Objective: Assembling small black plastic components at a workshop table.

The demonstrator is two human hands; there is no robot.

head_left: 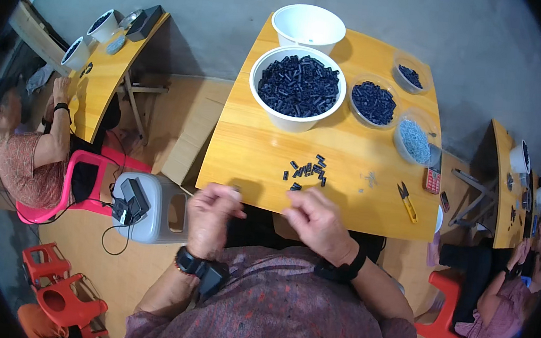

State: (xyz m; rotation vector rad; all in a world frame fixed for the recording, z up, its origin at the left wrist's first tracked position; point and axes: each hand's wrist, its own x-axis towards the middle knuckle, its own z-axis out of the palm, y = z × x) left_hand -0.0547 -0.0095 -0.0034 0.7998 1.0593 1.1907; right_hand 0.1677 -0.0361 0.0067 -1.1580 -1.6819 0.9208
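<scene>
My left hand is raised at the near edge of the wooden table, thumb and fingers pinched together. Whatever lies in that pinch, if anything, is too small to make out. To its right, my right hand is also closed, fingers curled, just in front of a loose pile of small dark plastic pieces. One dark piece lies close to its fingertips. What the right fingers hold, if anything, is hidden.
Farther back stand a white bucket of dark pieces, another white bucket, tubs of dark parts and a tub of pale blue bits. Yellow-handled snips and a red phone lie right. People sit at neighbouring tables.
</scene>
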